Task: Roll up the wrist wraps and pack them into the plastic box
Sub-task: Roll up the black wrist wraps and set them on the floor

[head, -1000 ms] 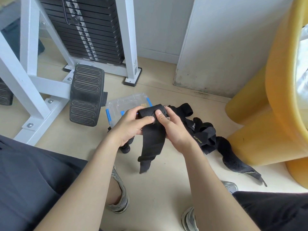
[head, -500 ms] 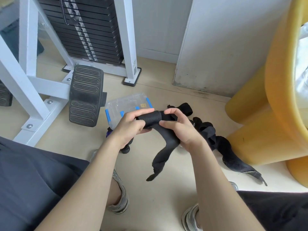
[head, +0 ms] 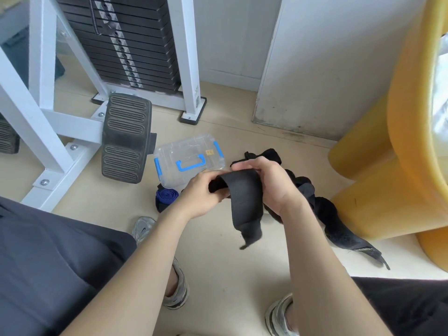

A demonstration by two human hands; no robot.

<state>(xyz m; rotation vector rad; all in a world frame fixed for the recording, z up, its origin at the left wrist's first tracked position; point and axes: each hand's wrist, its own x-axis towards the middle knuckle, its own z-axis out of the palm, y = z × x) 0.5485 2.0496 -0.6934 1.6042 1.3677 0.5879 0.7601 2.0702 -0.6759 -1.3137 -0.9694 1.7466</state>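
Both my hands are up over the floor. My left hand [head: 201,192] curls round the rolled end of one black wrist wrap [head: 244,200], a flat woven band. My right hand [head: 271,187] pinches the same band from the other side, fingers bent over its top. The loose tail hangs down between my wrists and ends in a crumpled fold.

Just beyond my knuckles sits one plastic box [head: 169,151], clear and rounded, lid on, with one blue handle and two blue side clips. Beside its near corner lies one blue rolled wrap [head: 166,197], a tight coil. To my right, a limp tangle of black wraps [head: 339,229] sprawls across the smooth beige floor [head: 218,275].
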